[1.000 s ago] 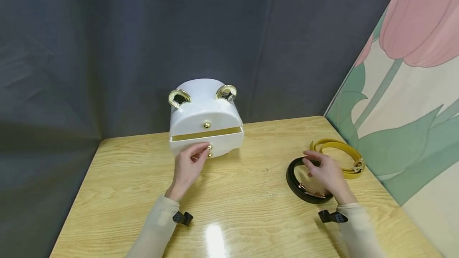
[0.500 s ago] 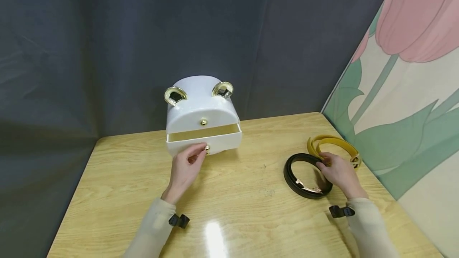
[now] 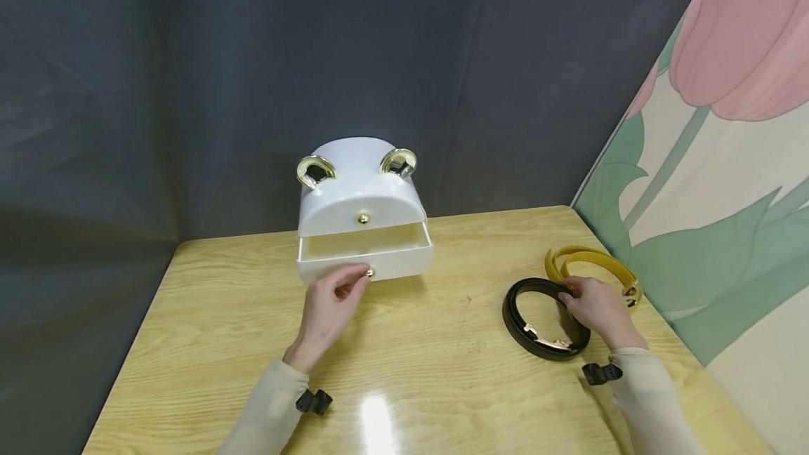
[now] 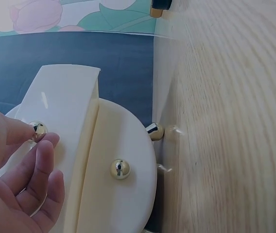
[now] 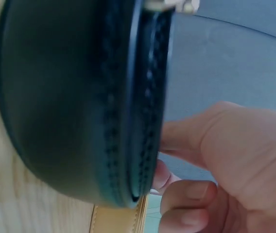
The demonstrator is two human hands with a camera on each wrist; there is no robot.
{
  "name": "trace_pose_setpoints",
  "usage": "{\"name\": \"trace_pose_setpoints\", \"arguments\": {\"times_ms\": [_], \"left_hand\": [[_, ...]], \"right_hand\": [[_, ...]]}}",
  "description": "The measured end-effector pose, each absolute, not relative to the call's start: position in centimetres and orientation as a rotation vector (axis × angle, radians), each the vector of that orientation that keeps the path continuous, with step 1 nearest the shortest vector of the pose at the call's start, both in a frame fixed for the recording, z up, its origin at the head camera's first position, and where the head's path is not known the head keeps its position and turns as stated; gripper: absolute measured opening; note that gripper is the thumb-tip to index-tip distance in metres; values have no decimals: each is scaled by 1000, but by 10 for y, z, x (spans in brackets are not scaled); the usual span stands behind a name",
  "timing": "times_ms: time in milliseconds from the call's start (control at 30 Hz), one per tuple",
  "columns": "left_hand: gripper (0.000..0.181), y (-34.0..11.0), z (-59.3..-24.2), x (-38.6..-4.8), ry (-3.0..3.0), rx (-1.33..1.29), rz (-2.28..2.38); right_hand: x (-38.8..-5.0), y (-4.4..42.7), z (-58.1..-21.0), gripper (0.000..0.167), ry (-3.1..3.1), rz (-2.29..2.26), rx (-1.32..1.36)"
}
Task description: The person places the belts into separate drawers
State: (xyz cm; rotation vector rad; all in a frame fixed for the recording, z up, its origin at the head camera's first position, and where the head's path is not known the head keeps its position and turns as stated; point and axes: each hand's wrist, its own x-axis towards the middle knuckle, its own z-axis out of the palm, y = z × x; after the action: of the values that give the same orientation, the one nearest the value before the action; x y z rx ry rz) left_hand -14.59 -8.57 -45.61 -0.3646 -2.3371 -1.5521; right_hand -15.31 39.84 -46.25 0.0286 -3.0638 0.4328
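Note:
A white rounded box (image 3: pixel 354 188) with gold ring-shaped ears stands at the back of the table. Its middle drawer (image 3: pixel 404 262) is pulled part way out, and the visible inside holds nothing. Thumb and index finger of my left hand (image 3: pixel 327 314) pinch the small gold knob (image 4: pixel 39 129) on that drawer's front. A coiled black belt (image 3: pixel 515 325) with a gold buckle lies on the right side of the table. My right hand (image 3: pixel 599 309) grips its right rim between thumb and fingers; the fingertips are partly hidden behind the belt in the right wrist view.
A coiled yellow belt (image 3: pixel 597 254) lies just behind the black one, close to the flowered wall panel (image 3: pixel 708 258). Another gold knob (image 4: pixel 120 169) sits on a lower drawer front. A dark curtain (image 3: pixel 379 48) hangs behind the wooden table (image 3: pixel 442 371).
My left hand has drawn the drawer further out toward me. The right hand has moved from above the black belt to its right rim and now grips it.

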Motion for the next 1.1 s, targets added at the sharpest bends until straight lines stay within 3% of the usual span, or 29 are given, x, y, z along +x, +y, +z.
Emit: {"name": "trace_pose_setpoints", "arguments": {"times_ms": [133,333,800,1100], "left_hand": [[21,-86,-456,-141,-2348,-376,-1555],[21,-86,-457,-134,-2342,-388,-1536],[23,-82,-460,-126,-2316,-445,-1535],[29,-89,-454,-125,-2405,-504,-1523]], "right_hand": [[-155,401,-462,20,-3104,443,25],[-155,404,-460,40,-3224,426,8],[-139,409,-453,48,-3333,357,-38],[-132,415,-469,59,-3273,519,2]]}}
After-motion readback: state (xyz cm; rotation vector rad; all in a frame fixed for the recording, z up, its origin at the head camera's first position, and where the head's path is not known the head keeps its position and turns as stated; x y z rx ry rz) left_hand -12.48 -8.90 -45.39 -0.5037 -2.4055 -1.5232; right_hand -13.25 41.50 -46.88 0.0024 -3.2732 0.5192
